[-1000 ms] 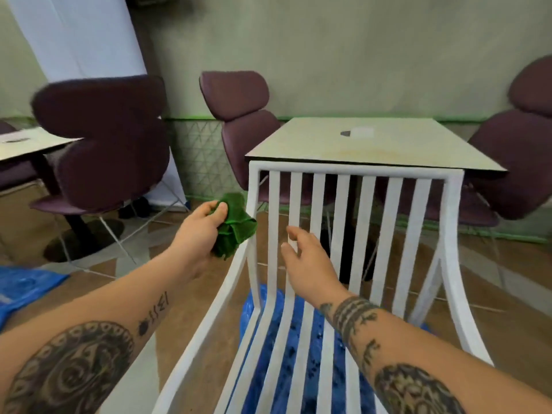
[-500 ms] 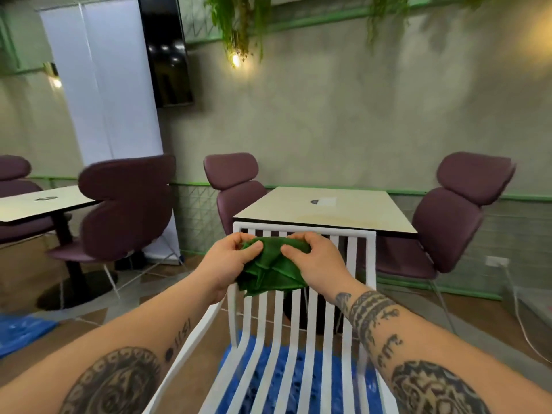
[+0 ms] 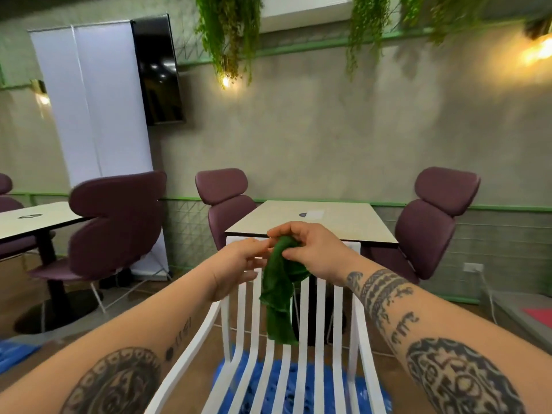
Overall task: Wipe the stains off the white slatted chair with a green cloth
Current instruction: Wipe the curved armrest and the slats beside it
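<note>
Much of the chair (image 3: 321,324) rail behind left hand (image 3: 239,264), right hand (image 3: 313,252), green cloth (image 3: 279,294)

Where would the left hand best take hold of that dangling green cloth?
Grip the green cloth at its loose lower end, coming in from the side of the left hand. The right hand bunches the top, and the rest hangs straight down before the white slatted chair, so that tail is free.
</note>
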